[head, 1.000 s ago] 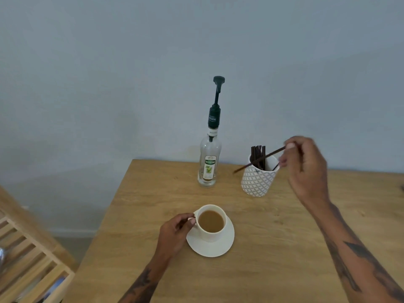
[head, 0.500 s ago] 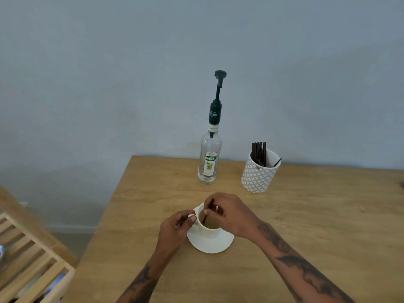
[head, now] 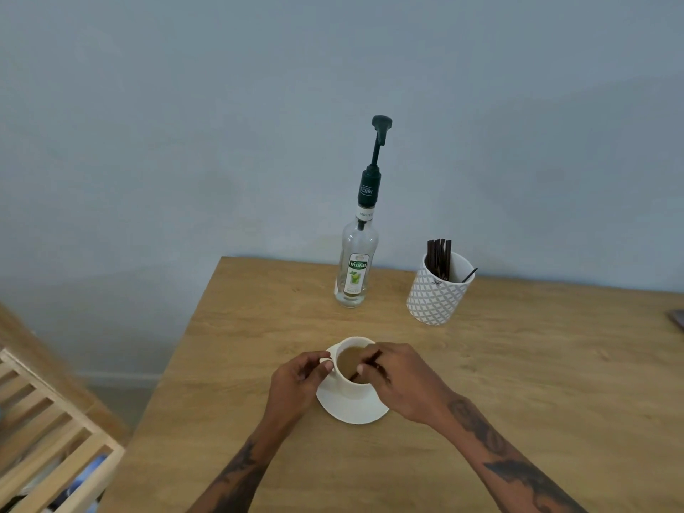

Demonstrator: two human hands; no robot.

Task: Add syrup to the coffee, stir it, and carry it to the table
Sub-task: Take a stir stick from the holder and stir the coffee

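Observation:
A white cup of milky coffee (head: 348,359) stands on a white saucer (head: 349,411) near the front left of the wooden table (head: 518,383). My left hand (head: 296,383) pinches the cup's handle. My right hand (head: 401,383) is over the cup's right side, holding a dark stir stick (head: 368,365) whose lower end dips into the coffee. The clear syrup bottle (head: 357,268) with a dark green pump stands upright at the table's back edge, apart from both hands.
A white patterned holder (head: 438,294) with several dark stir sticks sits right of the bottle. A slatted wooden rack (head: 48,431) stands off the table's left edge. A dark object (head: 678,318) shows at the far right edge. A blue-grey wall rises behind.
My right hand brought a stir stick from above the holder down into the cup and now holds it in the coffee. My left hand stayed on the handle.

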